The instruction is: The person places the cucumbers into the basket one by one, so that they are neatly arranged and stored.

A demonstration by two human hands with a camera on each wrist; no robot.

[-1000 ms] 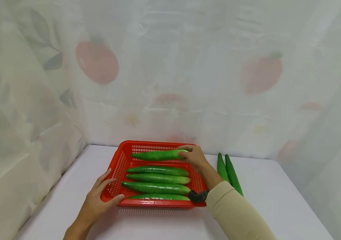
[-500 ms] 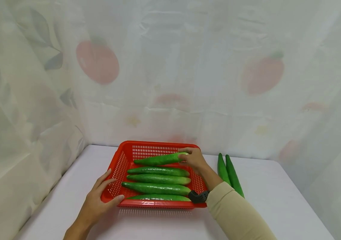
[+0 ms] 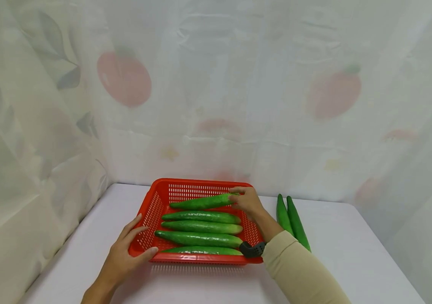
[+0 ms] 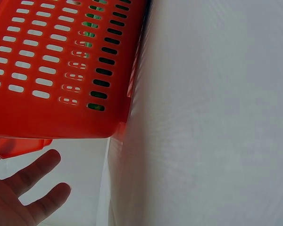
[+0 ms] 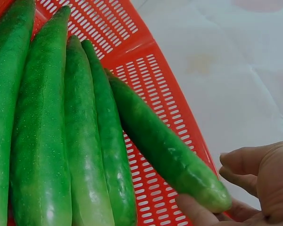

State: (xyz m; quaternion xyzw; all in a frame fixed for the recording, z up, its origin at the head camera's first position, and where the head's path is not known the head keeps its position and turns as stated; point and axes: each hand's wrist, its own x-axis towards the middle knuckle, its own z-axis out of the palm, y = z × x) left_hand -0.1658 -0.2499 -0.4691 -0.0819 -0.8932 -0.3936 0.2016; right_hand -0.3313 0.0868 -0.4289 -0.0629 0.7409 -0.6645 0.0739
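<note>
A red plastic basket (image 3: 197,257) holds several green cucumbers (image 3: 201,239) lying side by side. The farthest cucumber (image 3: 201,203) slants across the back, its pale right end raised toward the back right corner. My right hand (image 3: 248,202) is at that pale end; in the right wrist view the thumb (image 5: 195,209) is right at the cucumber while the upper fingers (image 5: 243,160) stand apart from it. At the basket's left front corner my left hand (image 3: 119,255) is spread, thumb right at the rim. The left wrist view shows its fingertips (image 4: 49,161) free beside the red handle.
Two more cucumbers (image 3: 295,221) lie on the white table (image 3: 352,249) to the right of the basket, partly behind the right forearm. A dark wrist device (image 3: 252,249) overlaps the basket's right front corner. Printed curtains (image 3: 220,84) hang behind the table and at its sides.
The right hand has lowered the farthest cucumber into the back of the basket, its left end dipping, and the fingers have loosened from its pale end. The left hand stays in place.
</note>
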